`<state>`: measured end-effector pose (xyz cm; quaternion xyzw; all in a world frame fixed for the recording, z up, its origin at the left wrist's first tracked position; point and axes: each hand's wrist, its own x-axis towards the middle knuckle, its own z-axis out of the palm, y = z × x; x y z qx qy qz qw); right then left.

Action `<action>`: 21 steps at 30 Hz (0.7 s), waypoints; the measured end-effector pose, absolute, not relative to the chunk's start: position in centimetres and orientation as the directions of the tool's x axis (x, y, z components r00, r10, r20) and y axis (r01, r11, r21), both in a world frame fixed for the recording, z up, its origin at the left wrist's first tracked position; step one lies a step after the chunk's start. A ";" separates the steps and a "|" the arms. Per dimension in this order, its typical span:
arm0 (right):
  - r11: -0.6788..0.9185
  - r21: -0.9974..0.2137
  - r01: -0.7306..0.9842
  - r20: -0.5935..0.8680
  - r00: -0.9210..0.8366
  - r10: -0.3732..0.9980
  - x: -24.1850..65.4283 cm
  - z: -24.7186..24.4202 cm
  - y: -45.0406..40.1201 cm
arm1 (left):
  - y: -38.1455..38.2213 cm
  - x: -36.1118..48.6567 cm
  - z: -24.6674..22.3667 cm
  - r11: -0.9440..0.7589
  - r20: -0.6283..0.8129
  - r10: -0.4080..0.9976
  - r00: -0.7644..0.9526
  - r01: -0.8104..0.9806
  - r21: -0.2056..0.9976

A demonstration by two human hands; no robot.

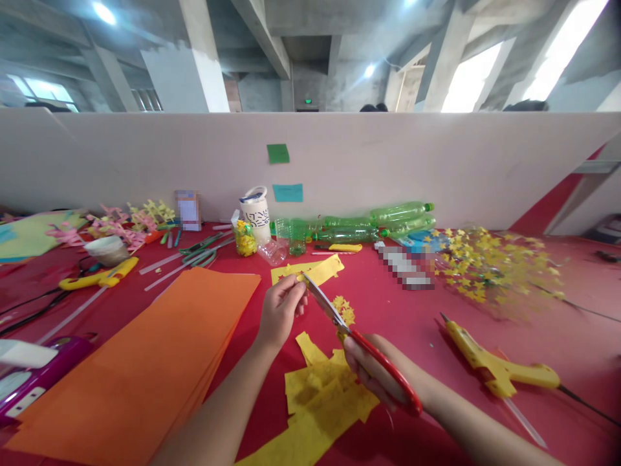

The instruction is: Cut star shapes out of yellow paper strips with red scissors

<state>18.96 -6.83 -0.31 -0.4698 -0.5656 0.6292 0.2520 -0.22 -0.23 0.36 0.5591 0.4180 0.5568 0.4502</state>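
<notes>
Yellow scrap [301, 277]: right up at the scissor tips, pinched; probably light, limp, easily torn, so best taken by its outer edge.
Left hand [281, 305]: thumb and fingers closed on that scrap, very near the blades [325, 303]!
Red-handled scissors [372, 355]: slanting away to the left, likely stiff, much heavier; best gripped by the loops, clear of the sharp edges.
Right hand [363, 370]: wrapped round the handles.
Star pile [344, 312]: just beside the blades, seemingly loose, easily scattered.
Yellow strips [317, 404]: overlapping between the forearms.
Orange sheets [145, 362]: stacked leftward, crowding the left forearm.
Red tabletop [412, 317]: apparently roomiest rightward, as far as the glue gun [499, 366].
</notes>
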 end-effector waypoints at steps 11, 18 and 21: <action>-0.240 -0.942 0.234 -0.321 -0.422 0.848 18.9 0.5 -7.0 | 0.0 -0.3 0.0 -0.236 0.241 0.970 0.043 -0.092 0.967; -0.212 -0.926 0.312 -0.327 -0.385 0.863 18.8 1.6 -6.9 | 0.3 -0.6 0.2 -0.221 0.234 0.971 0.052 -0.188 0.957; -0.208 -0.930 0.302 -0.319 -0.387 0.865 18.9 1.5 -6.9 | 0.4 -0.7 0.4 -0.193 0.206 0.978 0.032 -0.236 0.952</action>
